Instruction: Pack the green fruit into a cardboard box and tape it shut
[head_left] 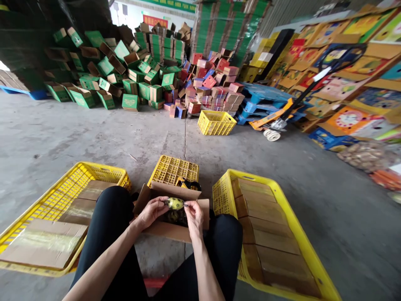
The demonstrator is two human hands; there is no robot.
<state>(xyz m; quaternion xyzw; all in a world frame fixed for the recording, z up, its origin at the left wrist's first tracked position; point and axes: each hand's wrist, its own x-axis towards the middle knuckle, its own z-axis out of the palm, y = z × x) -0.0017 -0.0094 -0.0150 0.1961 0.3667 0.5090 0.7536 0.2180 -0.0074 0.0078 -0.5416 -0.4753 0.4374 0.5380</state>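
Between my two hands is an oval yellow-green wrapped item with dark spots [175,203], its wrapper drawn narrow at both ends. My left hand [153,212] pinches one end, and my right hand [194,214] pinches the other. Directly below is an open cardboard box [171,232] between my knees, its flaps spread. Dark, shiny items [173,216] lie inside it, partly hidden by my hands. Behind the box, an orange and black tool [188,184] rests by an upturned yellow crate [173,167]; its kind is unclear.
Yellow crates holding cardboard boxes flank me, one on the left [105,170] and one on the right [278,194]. Farther off stand another yellow crate [216,125], an orange pallet jack [283,112], blue pallets [263,94] and a heap of green boxes [130,101].
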